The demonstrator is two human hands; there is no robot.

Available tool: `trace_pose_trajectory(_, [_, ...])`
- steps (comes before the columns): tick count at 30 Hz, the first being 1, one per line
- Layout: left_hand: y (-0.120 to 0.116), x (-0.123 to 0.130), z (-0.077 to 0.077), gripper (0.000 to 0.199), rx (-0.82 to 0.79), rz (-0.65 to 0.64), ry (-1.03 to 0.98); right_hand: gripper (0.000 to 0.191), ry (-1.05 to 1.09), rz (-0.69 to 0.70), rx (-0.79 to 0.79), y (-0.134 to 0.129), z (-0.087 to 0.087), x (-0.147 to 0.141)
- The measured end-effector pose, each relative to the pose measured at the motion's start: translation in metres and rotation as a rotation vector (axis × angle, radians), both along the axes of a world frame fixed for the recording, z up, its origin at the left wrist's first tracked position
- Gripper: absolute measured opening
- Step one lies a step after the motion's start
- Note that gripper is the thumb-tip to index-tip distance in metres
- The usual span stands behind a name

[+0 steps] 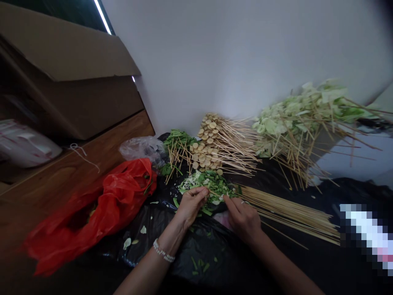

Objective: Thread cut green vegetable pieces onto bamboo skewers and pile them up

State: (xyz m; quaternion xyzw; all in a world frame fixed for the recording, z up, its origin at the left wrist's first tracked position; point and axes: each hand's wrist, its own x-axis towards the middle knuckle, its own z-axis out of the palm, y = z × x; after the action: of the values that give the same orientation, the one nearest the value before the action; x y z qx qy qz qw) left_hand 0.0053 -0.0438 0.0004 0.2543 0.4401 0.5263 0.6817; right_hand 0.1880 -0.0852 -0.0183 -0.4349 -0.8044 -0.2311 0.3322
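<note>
My left hand (193, 203) is closed in a pinch over a heap of chopped green leaves and stalks (215, 180); what lies between its fingertips is too small to make out. A thin bamboo skewer shows faintly between my two hands. On its other side, my right hand (245, 218) is curled closed around the skewer, index finger towards the left hand. Beside the right hand lies a bundle of bare bamboo skewers (291, 211). Behind the heap are stacked skewers of round pale slices (207, 153) and a bunch of skewered green stalks (179, 141).
Skewered cabbage leaves (294, 112) are piled at the right back against the wall. A red plastic bag (113, 205) and a clear bag (143, 149) lie to the left. Cardboard box (76, 98) and white container (29, 143) stand at far left. Black plastic sheeting (172, 246) covers the work surface.
</note>
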Motion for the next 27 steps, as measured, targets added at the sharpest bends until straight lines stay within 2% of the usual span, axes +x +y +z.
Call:
trace_pose_trajectory(4, [-0.005, 0.006, 0.001, 0.035, 0.024, -0.029, 0.025, 0.032, -0.005, 0.002, 0.014, -0.001, 0.002, -0.003])
trace_pose_trajectory(10, [-0.019, 0.028, -0.006, 0.028, 0.086, -0.106, 0.049, 0.029, -0.019, -0.011, 0.051, 0.001, 0.002, -0.007])
trace_pose_trajectory(14, [-0.017, 0.021, -0.001, 0.029, 0.16, -0.171, 0.179, 0.03, 0.01, -0.038, 0.035, 0.005, -0.003, 0.0])
trace_pose_trajectory(17, [-0.006, -0.005, 0.007, 0.031, 0.237, -0.179, 0.37, 0.031, 0.037, -0.057, 0.012, 0.008, -0.004, 0.005])
trace_pose_trajectory(21, [0.016, -0.049, 0.014, 0.027, 0.379, -0.083, 0.739, 0.03, 0.05, -0.051, 0.016, 0.008, -0.002, 0.005])
trace_pose_trajectory(24, [0.026, -0.072, 0.011, 0.018, 0.505, -0.102, 1.082, 0.031, 0.044, -0.022, 0.013, 0.006, 0.001, 0.003])
trace_pose_trajectory(27, [0.028, -0.083, 0.003, 0.016, 0.581, -0.156, 1.416, 0.032, 0.043, -0.004, 0.008, 0.005, 0.001, 0.002])
